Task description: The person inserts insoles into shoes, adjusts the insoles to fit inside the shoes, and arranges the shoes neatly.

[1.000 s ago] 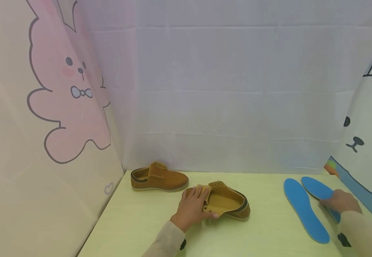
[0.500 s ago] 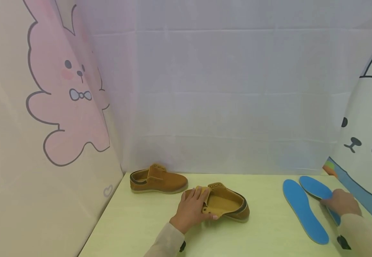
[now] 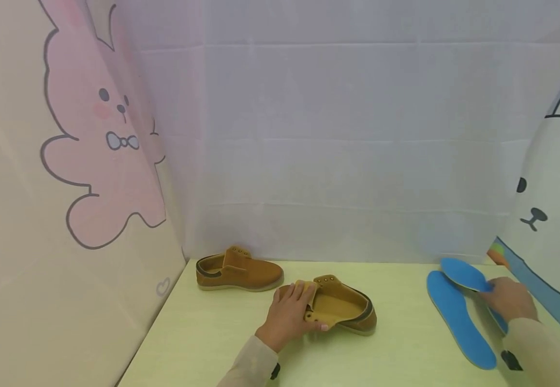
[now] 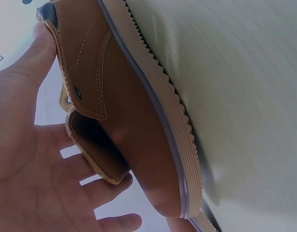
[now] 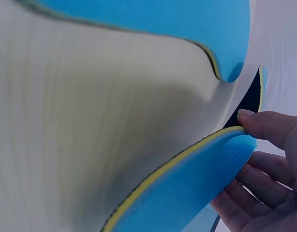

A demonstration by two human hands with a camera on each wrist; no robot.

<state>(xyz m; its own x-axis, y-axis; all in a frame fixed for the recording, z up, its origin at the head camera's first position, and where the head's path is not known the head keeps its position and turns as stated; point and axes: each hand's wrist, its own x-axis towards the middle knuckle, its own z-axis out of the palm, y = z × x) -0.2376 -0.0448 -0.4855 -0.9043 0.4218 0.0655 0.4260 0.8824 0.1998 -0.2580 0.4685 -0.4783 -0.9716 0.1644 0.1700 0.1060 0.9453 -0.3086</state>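
Note:
My left hand (image 3: 285, 319) holds a brown lace-up shoe (image 3: 363, 321) without laces, near the middle of the table. In the left wrist view, the fingers lie over its tongue (image 4: 101, 150) and the thumb touches the collar edge. At the far right, my right hand (image 3: 513, 299) pinches a blue insole (image 3: 462, 273) across its middle. The right wrist view shows that insole (image 5: 192, 176) bent between thumb and fingers, its yellow edge and dark underside showing. A second blue insole (image 3: 461, 324) lies flat just left of it, partly under the held one's front end.
Another brown shoe (image 3: 256, 274) stands behind and left of the held one, toe pointing right. A white curtain (image 3: 347, 161) hangs along the back edge of the pale table (image 3: 193, 333). Printed cloth (image 3: 115, 204) borders the left side.
The insole in my right hand has lifted and shifted left, so its front end now overlaps the other insole. My left hand and both shoes have stayed in place.

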